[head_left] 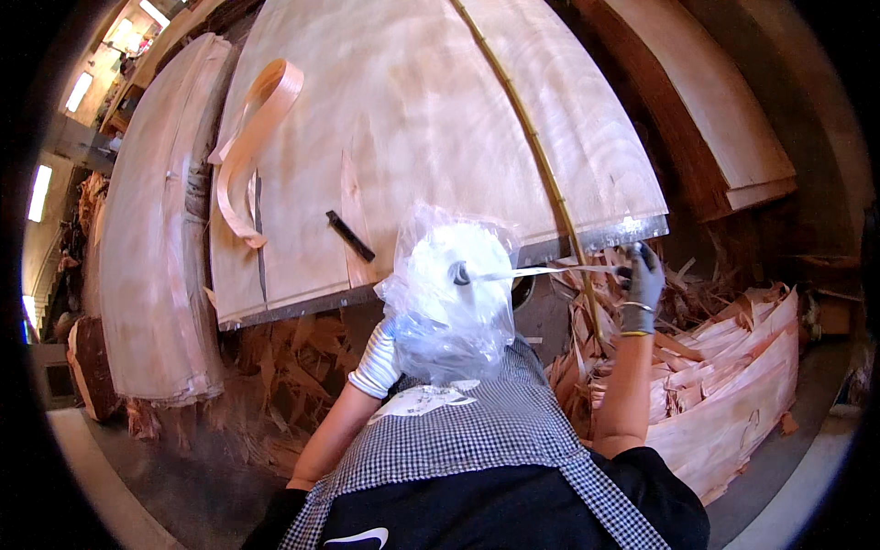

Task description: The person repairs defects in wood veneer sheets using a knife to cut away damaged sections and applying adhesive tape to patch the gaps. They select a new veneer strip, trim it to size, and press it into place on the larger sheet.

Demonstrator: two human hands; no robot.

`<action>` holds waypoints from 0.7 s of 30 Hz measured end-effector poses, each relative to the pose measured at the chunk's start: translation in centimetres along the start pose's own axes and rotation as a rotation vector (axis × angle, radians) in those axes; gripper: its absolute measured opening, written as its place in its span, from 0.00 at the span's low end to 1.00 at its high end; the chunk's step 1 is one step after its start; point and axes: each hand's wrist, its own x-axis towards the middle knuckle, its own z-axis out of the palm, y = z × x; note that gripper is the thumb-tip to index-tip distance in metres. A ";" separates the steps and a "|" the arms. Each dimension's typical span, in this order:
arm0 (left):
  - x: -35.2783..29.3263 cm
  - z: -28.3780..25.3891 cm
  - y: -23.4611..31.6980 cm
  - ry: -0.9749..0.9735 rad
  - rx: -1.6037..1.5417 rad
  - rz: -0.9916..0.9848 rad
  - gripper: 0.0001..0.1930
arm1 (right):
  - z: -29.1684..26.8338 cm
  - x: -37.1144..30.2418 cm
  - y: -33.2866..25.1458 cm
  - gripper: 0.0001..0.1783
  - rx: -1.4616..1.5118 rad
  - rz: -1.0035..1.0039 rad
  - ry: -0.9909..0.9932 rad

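Observation:
A roll of white tape (438, 298) in a loose clear plastic bag is held in front of my apron, over the near edge of the veneer sheets. My left hand (376, 364), in a white striped glove, is against the lower left of the bag and holds the roll, its fingers hidden behind it. From the dark hole in the roll's middle a narrow white strip (559, 270) runs taut to the right. My right hand (643, 284), in a grey glove with dark fingertips, is closed on the strip's far end.
Ahead lies a wide stack of wood veneer sheets (385, 119), with a curled veneer strip (240, 174), a black bar-shaped tool (350, 236) and a long thin stick (522, 110) on it. Other veneer stacks (156, 238) flank it. Veneer scraps (715, 357) pile up at the right.

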 end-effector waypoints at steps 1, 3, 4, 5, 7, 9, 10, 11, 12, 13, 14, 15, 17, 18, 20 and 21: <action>0.6 0.0 -0.3 -0.027 -0.021 -0.009 0.26 | -5.0 3.8 2.8 0.22 -0.207 -0.130 0.127; 2.5 -5.7 -2.3 -0.127 0.608 0.298 0.25 | -7.3 4.8 5.2 0.21 -0.635 -0.486 0.418; 2.4 -7.1 -2.7 -0.105 0.615 0.303 0.24 | -6.7 2.8 3.9 0.21 -0.856 -0.722 0.609; 2.4 -8.1 -3.1 -0.097 0.624 0.307 0.23 | -6.8 1.8 2.9 0.21 -0.838 -0.730 0.608; 2.8 -9.8 -3.6 -0.051 0.552 0.272 0.21 | -6.9 1.6 3.2 0.21 -0.760 -0.671 0.322; 2.3 -7.4 -2.1 0.192 0.493 -0.005 0.29 | -5.3 -0.4 2.1 0.20 -0.920 -0.634 0.237; 2.0 -6.9 -2.0 0.208 0.659 0.148 0.30 | -3.7 -2.2 1.0 0.20 -0.936 -0.638 0.201; 1.9 -6.6 -2.1 0.220 0.824 0.299 0.31 | -2.4 -3.7 0.3 0.19 -0.955 -0.638 0.167; 1.7 -5.9 -1.9 0.228 0.991 0.450 0.32 | -1.4 -4.9 0.2 0.18 -0.974 -0.636 0.136; 1.3 -5.3 -1.5 0.268 1.269 0.580 0.33 | -0.5 -6.2 1.1 0.19 -0.999 -0.631 -0.061; 0.7 -3.8 -0.6 0.301 1.547 0.710 0.34 | -0.5 -7.3 2.9 0.20 -1.020 -0.623 -0.255; 0.4 -1.6 0.6 0.305 1.820 0.849 0.35 | -1.2 -7.4 8.0 0.22 -0.932 -0.599 -0.428; -0.2 0.7 1.6 0.228 2.198 0.973 0.36 | 1.2 -9.6 9.9 0.24 -0.886 -0.604 -0.788; 0.3 0.4 1.3 0.115 2.081 0.864 0.34 | 4.8 -13.0 6.8 0.24 -0.936 -0.633 -0.960; 2.4 -0.5 0.3 -0.136 1.839 0.668 0.32 | 8.2 -14.4 8.5 0.24 -0.737 -0.745 -0.998; 2.9 -0.8 -0.5 -0.156 1.586 0.624 0.28 | 10.2 -14.6 8.8 0.24 -0.711 -0.704 -1.014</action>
